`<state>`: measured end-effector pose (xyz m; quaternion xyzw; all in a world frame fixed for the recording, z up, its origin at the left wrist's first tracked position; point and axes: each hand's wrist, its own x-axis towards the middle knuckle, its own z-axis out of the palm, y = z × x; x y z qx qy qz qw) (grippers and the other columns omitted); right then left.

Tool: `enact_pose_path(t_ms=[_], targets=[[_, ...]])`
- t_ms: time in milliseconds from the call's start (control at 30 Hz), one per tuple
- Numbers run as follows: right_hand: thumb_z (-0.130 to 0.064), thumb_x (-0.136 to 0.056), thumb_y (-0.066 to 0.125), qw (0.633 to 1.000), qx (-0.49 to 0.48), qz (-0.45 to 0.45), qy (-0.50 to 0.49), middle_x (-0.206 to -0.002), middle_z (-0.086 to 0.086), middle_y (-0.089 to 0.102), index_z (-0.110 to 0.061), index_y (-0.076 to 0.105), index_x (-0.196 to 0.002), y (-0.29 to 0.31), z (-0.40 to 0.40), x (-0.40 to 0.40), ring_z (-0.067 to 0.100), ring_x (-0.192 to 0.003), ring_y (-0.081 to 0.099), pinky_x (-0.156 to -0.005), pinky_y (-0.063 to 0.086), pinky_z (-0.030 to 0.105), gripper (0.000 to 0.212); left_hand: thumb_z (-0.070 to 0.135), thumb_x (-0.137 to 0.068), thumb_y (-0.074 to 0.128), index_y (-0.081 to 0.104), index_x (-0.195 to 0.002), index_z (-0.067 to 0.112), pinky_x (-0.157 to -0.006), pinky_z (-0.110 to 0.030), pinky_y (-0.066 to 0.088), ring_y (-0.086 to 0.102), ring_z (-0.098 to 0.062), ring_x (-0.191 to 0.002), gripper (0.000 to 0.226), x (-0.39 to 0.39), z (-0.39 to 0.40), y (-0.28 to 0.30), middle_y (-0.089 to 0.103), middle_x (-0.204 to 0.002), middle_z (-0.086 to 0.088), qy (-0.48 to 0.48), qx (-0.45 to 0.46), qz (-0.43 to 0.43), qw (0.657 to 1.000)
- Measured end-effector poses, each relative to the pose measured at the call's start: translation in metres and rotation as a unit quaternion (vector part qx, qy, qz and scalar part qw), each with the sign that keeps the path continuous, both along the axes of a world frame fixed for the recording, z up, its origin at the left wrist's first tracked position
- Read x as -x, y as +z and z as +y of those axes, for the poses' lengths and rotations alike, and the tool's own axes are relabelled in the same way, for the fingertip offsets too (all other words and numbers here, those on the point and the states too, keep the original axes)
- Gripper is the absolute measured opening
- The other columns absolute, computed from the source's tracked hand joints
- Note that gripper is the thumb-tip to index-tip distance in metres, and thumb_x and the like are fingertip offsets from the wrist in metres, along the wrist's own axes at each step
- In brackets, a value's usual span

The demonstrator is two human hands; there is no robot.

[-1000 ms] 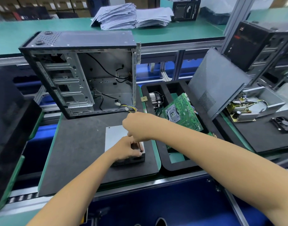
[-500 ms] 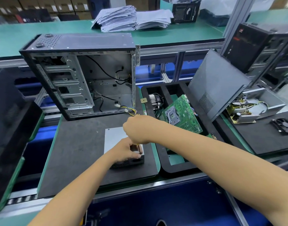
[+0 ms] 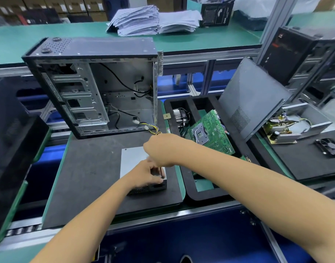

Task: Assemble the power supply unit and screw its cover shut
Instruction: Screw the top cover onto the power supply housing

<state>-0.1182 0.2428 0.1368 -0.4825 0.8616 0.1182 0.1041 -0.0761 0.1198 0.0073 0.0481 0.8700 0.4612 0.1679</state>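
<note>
The power supply unit, a grey metal box with a dark vented near side, lies flat on the black mat. My left hand grips its near right corner, fingers pressed on the cover. My right hand is a closed fist directly above that corner. A thin dark screwdriver shaft comes down from the fist to the cover by my left fingertips. The tool's handle is hidden in the fist. Yellow and black cables run out from behind my right hand toward the case.
An open computer case stands at the mat's far edge. To the right, a black foam tray holds a green motherboard and a cooler. A dark side panel leans there, beside another open power supply and a fan.
My left fingers have shifted slightly along the near right corner of the unit. My right fist stays above the same spot.
</note>
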Motion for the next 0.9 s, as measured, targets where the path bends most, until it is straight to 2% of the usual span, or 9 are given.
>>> enact_pose_path(t_ms=[67,133,200,300,433,533,633,800,900], targets=[[-0.018,-0.089,0.055,0.999,-0.013,-0.052,0.009,-0.11,0.012,0.045,-0.007,0.05,-0.107,0.005,0.002,0.0,0.028,-0.078,0.052,-0.063,0.042,0.037,0.021,0.002,-0.074,0.071,0.07,-0.079,0.015,-0.064,-0.014,0.044,0.054,0.002,-0.061,0.014,0.0,0.0,0.001,0.064,-0.065,0.019,-0.002,-0.003,0.005,1.0],[-0.014,-0.086,0.057,0.998,-0.005,-0.055,0.024,-0.101,0.01,0.045,-0.011,0.049,-0.088,0.01,0.001,-0.001,0.027,-0.082,0.054,-0.063,0.043,0.034,0.009,0.002,-0.074,0.07,0.07,-0.08,0.015,-0.062,-0.013,0.043,0.054,0.002,-0.059,0.014,0.0,0.0,0.001,0.063,-0.063,0.018,-0.007,-0.005,0.002,1.0],[-0.014,-0.088,0.057,1.0,0.005,-0.017,0.021,-0.087,0.009,0.045,-0.012,0.043,-0.078,0.011,-0.002,-0.004,0.028,-0.078,0.053,-0.055,0.039,0.031,0.017,0.005,-0.073,0.071,0.07,-0.08,0.016,-0.062,-0.014,0.043,0.053,0.0,-0.059,0.013,0.001,0.0,0.001,0.062,-0.067,0.012,-0.004,0.0,-0.001,1.0],[-0.018,-0.096,0.05,1.0,-0.009,0.024,0.005,-0.098,0.014,0.058,-0.008,0.056,-0.097,0.007,-0.006,-0.006,0.031,-0.081,0.056,-0.058,0.042,0.032,0.012,0.007,-0.073,0.072,0.071,-0.079,0.018,-0.061,-0.014,0.043,0.053,-0.001,-0.059,0.013,0.0,-0.001,0.0,0.062,-0.068,0.011,0.006,0.004,-0.008,1.0],[-0.018,-0.09,0.051,0.998,-0.045,-0.046,0.002,-0.102,0.009,0.043,-0.006,0.051,-0.108,0.012,0.0,-0.003,0.027,-0.078,0.053,-0.066,0.046,0.038,0.022,0.001,-0.074,0.071,0.069,-0.078,0.014,-0.06,-0.019,0.045,0.054,-0.004,-0.058,0.013,-0.001,0.0,0.004,0.062,-0.06,0.014,-0.003,-0.014,-0.005,1.0],[-0.014,-0.088,0.053,0.999,-0.026,-0.036,0.019,-0.097,0.012,0.051,-0.006,0.052,-0.09,0.015,0.0,-0.003,0.027,-0.078,0.054,-0.069,0.05,0.038,0.008,0.002,-0.074,0.071,0.07,-0.078,0.014,-0.058,-0.014,0.041,0.052,0.001,-0.056,0.013,0.0,0.0,0.003,0.06,-0.06,0.017,-0.007,-0.01,0.001,1.0],[-0.019,-0.096,0.047,1.0,-0.022,-0.005,-0.005,-0.083,0.013,0.05,-0.012,0.039,-0.073,0.011,-0.001,-0.001,0.026,-0.069,0.048,-0.06,0.042,0.034,0.026,0.003,-0.074,0.071,0.07,-0.079,0.008,-0.058,-0.011,0.04,0.052,0.004,-0.058,0.008,0.0,0.001,0.002,0.062,-0.063,0.021,-0.011,0.0,0.007,1.0],[-0.023,-0.092,0.051,0.995,-0.059,-0.073,-0.019,-0.096,0.006,0.039,-0.007,0.048,-0.111,0.016,0.004,0.001,0.026,-0.08,0.047,-0.062,0.037,0.035,0.025,-0.001,-0.074,0.07,0.069,-0.08,0.005,-0.055,-0.007,0.038,0.053,0.006,-0.056,0.009,0.0,0.001,0.003,0.063,-0.063,0.022,-0.007,-0.009,0.01,1.0],[-0.017,-0.09,0.053,0.999,-0.019,-0.036,0.012,-0.086,0.006,0.047,-0.008,0.053,-0.091,0.014,0.003,-0.001,0.024,-0.073,0.05,-0.059,0.043,0.033,0.009,0.001,-0.073,0.07,0.071,-0.077,0.014,-0.061,-0.012,0.043,0.054,0.003,-0.061,0.013,0.0,0.0,0.003,0.064,-0.066,0.02,-0.01,-0.009,0.008,1.0]])
